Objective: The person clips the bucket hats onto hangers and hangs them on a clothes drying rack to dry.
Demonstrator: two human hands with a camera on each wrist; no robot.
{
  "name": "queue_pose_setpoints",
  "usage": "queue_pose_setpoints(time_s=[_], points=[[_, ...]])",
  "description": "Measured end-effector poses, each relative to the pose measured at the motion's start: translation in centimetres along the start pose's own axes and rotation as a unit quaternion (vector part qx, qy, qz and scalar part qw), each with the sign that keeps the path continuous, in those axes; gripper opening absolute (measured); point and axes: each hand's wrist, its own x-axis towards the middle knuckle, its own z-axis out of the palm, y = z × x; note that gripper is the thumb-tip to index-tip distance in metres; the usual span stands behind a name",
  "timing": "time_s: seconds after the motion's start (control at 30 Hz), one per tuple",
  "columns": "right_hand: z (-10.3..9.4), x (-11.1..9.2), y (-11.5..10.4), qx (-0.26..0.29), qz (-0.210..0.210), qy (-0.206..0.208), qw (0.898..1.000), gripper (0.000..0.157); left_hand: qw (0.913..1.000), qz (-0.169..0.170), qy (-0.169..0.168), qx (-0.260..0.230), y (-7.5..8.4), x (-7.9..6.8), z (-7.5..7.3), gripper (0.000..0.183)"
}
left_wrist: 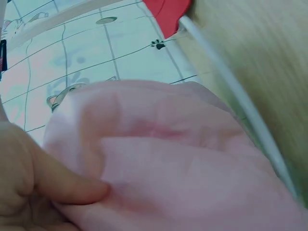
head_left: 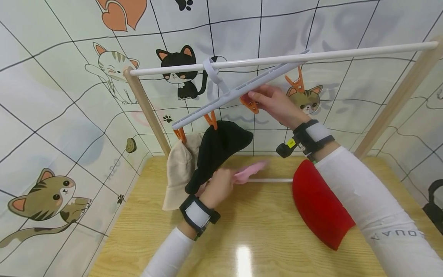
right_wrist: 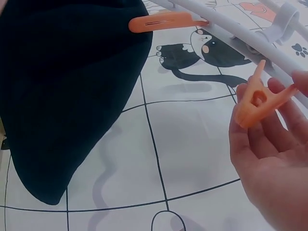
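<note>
Head view: pink cloth item [head_left: 250, 172], one, exact type unclear; right of the black cap [head_left: 218, 150], below the pale grey hanger [head_left: 238, 91], over the bench [head_left: 277, 238]. Contact with the bench: cannot tell. Held by the left hand [head_left: 220, 186], its thumb pressed on the cloth near one edge, its other fingers largely hidden.
Handling, as judged: light, thin, soft, hardly fragile; likely to fold and sag away from a small pinch. Best hold: a gathered edge, thumb against fingers.
Orange clip [head_left: 250, 104], one; at the hanger's underside, between thumb and bent fingers of the right hand [head_left: 275, 104]. Whether its jaws are parted: cannot tell. As judged: light, stiff, springy, perhaps slippery. Best hold: squarely across both handle ends.
Companion pieces: beige hat [head_left: 178, 169] and black cap, clipped at the hanger's left; red cloth item [head_left: 318, 204], at right on the bench.
</note>
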Motion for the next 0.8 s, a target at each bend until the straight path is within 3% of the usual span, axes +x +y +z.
queue_pose_setpoints(time_s=[0.23, 0.4, 0.8], points=[[0.2, 0.0, -0.1, 0.048, 0.0, -0.008, 0.999, 0.032, 0.9935, 0.006, 0.08, -0.08, 0.5, 1.2, -2.2, 0.016], [0.3, 0.4, -0.1, 0.085, 0.002, -0.032, 0.996, 0.03, 0.9851, 0.029, 0.132, -0.107, 1.1, 2.1, -3.4, 0.024], [0.4, 0.7, 0.8, 0.126, 0.013, -0.083, 0.988, 0.031, 0.9775, 0.036, 0.164, -0.127, 2.1, 4.2, -5.0, 0.026]])
